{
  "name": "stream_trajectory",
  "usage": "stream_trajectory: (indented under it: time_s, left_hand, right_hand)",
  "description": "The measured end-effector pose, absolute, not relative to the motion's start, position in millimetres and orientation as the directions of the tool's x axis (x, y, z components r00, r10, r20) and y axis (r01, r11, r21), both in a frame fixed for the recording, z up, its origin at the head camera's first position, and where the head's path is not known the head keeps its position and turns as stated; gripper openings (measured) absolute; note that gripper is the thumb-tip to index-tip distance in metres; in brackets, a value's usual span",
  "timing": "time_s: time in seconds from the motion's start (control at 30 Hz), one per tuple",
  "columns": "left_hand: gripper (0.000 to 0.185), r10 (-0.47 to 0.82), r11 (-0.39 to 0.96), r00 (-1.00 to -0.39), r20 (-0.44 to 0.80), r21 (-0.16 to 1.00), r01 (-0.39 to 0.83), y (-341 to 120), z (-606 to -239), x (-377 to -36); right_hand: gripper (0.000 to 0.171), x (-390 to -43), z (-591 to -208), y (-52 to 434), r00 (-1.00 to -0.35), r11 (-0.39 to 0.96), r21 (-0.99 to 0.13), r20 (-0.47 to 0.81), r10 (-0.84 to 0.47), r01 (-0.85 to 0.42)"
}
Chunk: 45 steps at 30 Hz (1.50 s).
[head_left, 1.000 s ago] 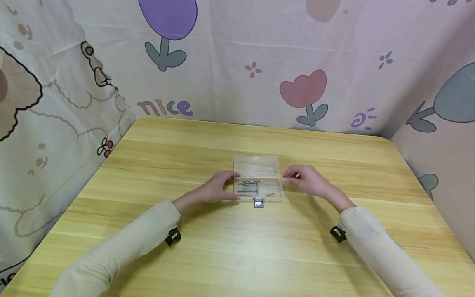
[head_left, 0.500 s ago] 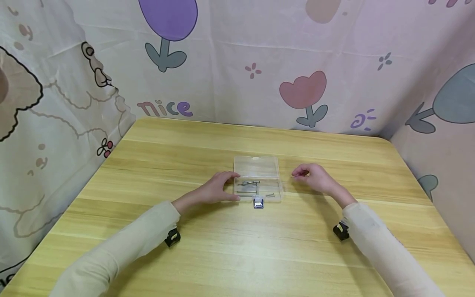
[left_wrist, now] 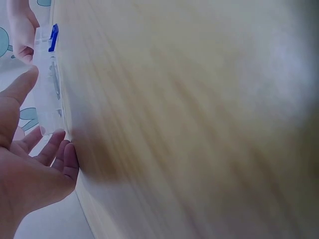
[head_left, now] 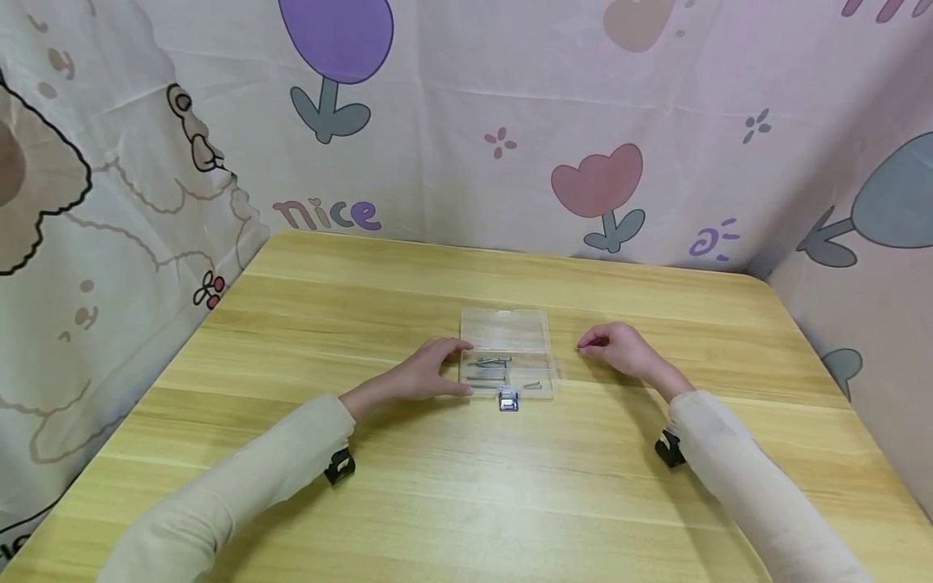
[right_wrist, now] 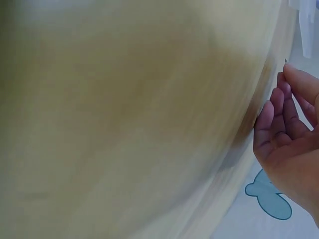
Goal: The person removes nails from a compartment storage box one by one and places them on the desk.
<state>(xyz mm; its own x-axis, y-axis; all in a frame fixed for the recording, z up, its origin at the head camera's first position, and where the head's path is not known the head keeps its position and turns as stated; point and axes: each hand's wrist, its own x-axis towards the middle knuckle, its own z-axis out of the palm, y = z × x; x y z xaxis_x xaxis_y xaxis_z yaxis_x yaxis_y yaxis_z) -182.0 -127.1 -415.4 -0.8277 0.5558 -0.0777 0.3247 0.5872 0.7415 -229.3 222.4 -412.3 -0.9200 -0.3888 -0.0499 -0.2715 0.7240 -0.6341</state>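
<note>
Wooden bench (head_left: pixel 466 494): opened plastic box (head_left: pixel 526 359) is held mid-bench, left end spanned by left hand (head_left: pixel 424 371). Right hand (head_left: pixel 619 350) has been drawn rightward, apparent pin (right_wrist: pixel 285 61) pinched, so it's kept off the box.

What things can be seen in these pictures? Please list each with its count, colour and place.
Table: one, yellowish wood, under the box
Cloth backdrop: count unclear, pale with printed flowers, behind and beside the table
Box: one, clear, on the table
Lid: one, clear, opened to the box's far side
Latch: one, blue, at the box's near edge
Metal pins: several, too small to count surely, silver, inside the box
Small tip: one, dark, between the right thumb and finger
Wrist devices: two, black, at the wrists
Sleeves: two, cream, on the arms
Left hand: one, bare, at the box's left end
Right hand: one, bare, right of the box
</note>
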Motion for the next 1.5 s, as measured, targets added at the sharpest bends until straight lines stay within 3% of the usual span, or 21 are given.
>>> stream_trajectory:
  time_s: [0.23, 1.5]
  left_hand:
    - [0.072, 0.555, 0.585, -0.828, -0.074, 0.743, 0.326, -126, -416, -181]
    - [0.072, 0.561, 0.592, -0.823, -0.087, 0.738, 0.325, -129, -418, -182]
  right_hand:
    - [0.008, -238, -414, 220, -0.919, 0.755, -0.593, -0.064, -0.389, -0.278]
    - [0.007, -248, -418, 218, -0.927, 0.758, -0.591, -0.048, -0.373, -0.274]
